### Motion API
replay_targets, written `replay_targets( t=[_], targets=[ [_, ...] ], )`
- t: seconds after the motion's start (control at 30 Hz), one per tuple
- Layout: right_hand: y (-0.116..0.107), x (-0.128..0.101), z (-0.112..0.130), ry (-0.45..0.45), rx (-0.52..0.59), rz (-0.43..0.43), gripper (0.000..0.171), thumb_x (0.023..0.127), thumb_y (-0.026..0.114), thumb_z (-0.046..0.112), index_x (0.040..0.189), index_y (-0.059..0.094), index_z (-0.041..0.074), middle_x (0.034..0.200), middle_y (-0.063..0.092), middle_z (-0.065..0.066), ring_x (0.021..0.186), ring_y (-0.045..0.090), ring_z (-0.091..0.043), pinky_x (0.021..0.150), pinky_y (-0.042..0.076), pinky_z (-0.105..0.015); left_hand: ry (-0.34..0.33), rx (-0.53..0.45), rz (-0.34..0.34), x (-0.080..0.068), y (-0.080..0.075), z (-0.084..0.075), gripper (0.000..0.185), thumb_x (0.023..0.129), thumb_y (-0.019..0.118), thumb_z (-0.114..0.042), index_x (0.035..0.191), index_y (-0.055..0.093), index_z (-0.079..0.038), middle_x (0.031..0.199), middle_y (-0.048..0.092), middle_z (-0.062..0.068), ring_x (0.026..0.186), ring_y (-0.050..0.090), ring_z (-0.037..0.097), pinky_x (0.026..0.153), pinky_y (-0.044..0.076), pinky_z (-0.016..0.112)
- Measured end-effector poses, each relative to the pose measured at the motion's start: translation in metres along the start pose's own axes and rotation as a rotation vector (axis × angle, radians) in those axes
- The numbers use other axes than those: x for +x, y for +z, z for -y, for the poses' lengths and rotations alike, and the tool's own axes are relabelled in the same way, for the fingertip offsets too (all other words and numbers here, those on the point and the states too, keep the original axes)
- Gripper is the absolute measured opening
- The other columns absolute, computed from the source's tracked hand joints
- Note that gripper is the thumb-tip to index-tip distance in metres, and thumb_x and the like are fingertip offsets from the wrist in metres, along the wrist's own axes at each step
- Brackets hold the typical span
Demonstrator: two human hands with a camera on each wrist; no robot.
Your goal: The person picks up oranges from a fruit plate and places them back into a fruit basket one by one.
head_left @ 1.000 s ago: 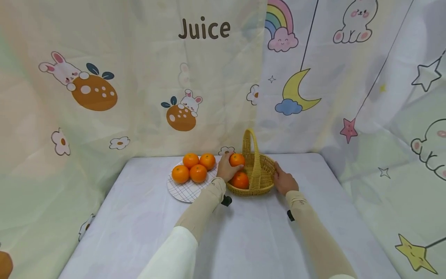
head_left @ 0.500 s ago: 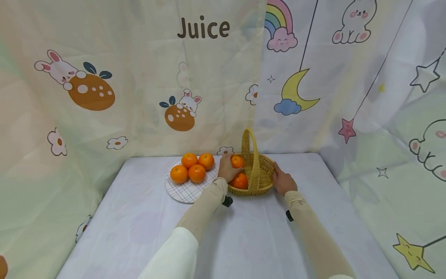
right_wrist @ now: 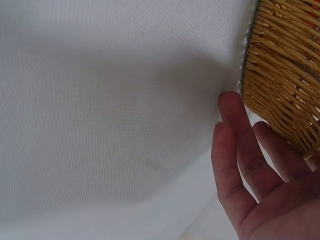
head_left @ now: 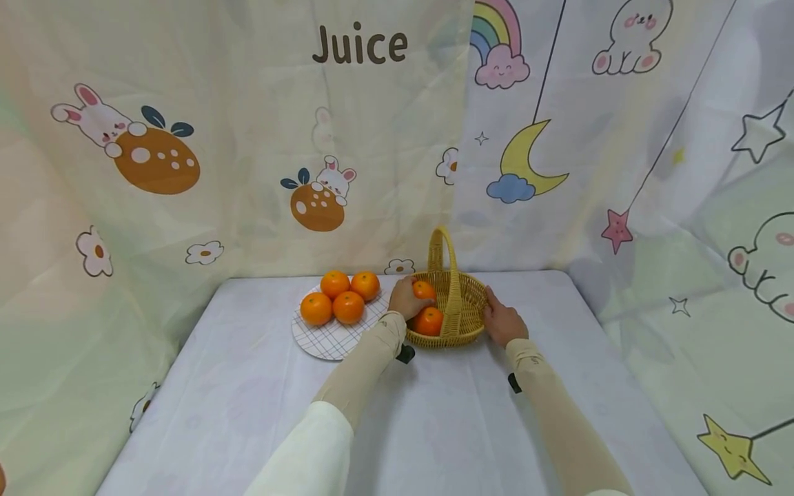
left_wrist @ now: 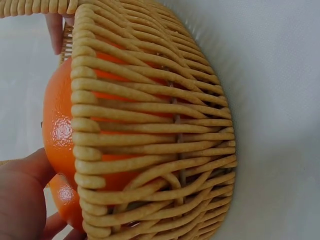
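My left hand (head_left: 404, 299) grips an orange mandarin (head_left: 424, 290) at the back left of the yellow wicker basket (head_left: 474, 303), low inside the rim. In front of it in the basket sits a second mandarin (head_left: 428, 322). The left wrist view shows that nearer mandarin (left_wrist: 59, 117) behind the woven wall (left_wrist: 150, 120), with the thumb beside it. My right hand (head_left: 505, 322) holds the basket's right rim. In the right wrist view, several fingers of the right hand (right_wrist: 270, 190) extend along the outside of the basket.
Left of the basket, a round white checked plate (head_left: 335, 344) bears several mandarins (head_left: 349, 307). The basket's tall arched handle (head_left: 454, 275) rises over its middle. A printed cloth backdrop (head_left: 248, 138) stands behind the white-covered table (head_left: 446, 427).
My left hand has lowered the mandarin deeper into the basket, and the fingers now cover more of it. The right hand stays at the rim. The head view has shifted slightly.
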State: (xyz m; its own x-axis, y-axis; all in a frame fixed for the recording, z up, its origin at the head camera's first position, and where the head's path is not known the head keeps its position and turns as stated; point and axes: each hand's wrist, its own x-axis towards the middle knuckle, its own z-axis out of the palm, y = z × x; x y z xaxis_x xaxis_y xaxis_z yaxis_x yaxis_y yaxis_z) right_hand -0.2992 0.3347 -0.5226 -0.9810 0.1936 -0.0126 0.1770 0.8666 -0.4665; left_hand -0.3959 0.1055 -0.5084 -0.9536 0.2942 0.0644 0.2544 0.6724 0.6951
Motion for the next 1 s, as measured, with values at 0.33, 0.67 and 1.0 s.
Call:
replay_targets(
  t=[0.33,0.67,1.0],
  targets=[
    [-0.001,0.001,0.002,-0.008,-0.015,-0.006,0.056,0.104,0.029,0.027,0.157,0.016,0.016,0.062,0.052,-0.011,0.049,0.045,-0.022,0.049,0.04,-0.035,0.02,-0.019,-0.019,0.006,0.0,0.006,0.07,0.08,0.081,-0.032,0.134,0.051,0.001,0.125,0.056,0.016,0.113,0.053,0.028,0.099,0.045,0.039],
    [0.002,0.001,0.002,0.006,-0.027,0.007,0.056,0.105,0.027,0.028,0.158,0.013,0.017,0.061,0.05,-0.011,0.048,0.043,-0.021,0.048,0.038,-0.034,0.044,-0.076,-0.035,-0.001,-0.009,0.008,0.068,0.082,0.08,-0.027,0.138,0.051,-0.002,0.131,0.055,0.016,0.121,0.051,0.029,0.105,0.041,0.041],
    [-0.001,0.0,0.001,-0.001,-0.003,0.013,0.056,0.105,0.028,0.027,0.158,0.013,0.016,0.058,0.049,-0.009,0.046,0.041,-0.019,0.044,0.037,-0.032,0.104,-0.138,-0.051,-0.011,-0.031,0.008,0.066,0.082,0.08,-0.026,0.138,0.052,-0.003,0.136,0.053,0.018,0.123,0.051,0.031,0.104,0.042,0.043]
  ],
)
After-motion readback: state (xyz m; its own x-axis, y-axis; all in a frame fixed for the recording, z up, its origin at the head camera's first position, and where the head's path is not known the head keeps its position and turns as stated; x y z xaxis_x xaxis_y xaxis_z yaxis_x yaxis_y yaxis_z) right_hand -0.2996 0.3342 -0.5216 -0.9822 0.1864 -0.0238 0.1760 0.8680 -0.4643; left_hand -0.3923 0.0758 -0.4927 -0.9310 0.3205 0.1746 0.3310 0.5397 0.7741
